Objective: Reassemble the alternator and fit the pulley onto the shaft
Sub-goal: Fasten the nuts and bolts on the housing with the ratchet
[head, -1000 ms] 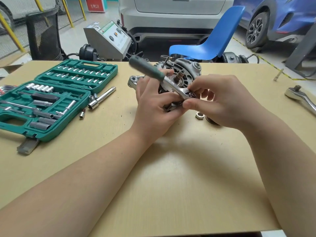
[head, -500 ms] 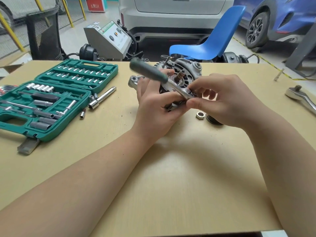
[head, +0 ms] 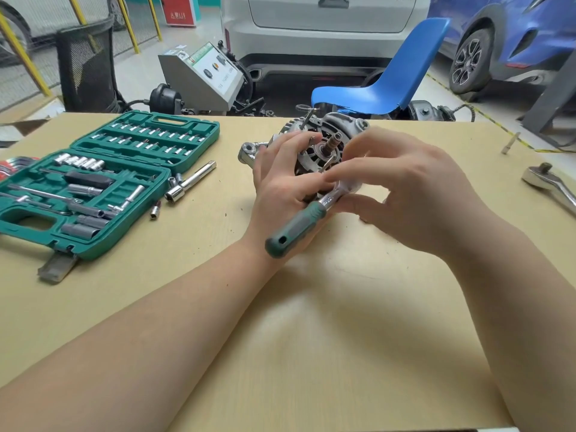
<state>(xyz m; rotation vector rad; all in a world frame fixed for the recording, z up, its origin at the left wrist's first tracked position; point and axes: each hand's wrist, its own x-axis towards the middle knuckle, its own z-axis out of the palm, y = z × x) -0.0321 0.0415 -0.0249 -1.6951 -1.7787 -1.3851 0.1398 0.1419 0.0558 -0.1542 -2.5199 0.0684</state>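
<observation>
Gripping the silver alternator (head: pixel 324 141), bare shaft (head: pixel 333 141) up, left hand (head: pixel 280 182); right hand (head: pixel 402 188) pinches ratchet (head: pixel 299 226).

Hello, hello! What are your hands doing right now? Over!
Left hand steadying alternator. Right hand at ratchet head. Shaft bare, no pulley yet. Nothing blocking.

Bright, even light. Soft shadows under both forearms on the table (head: pixel 311 353). Right hand (head: pixel 405 194) motion-blurred; wide-angle bending at edges.
</observation>
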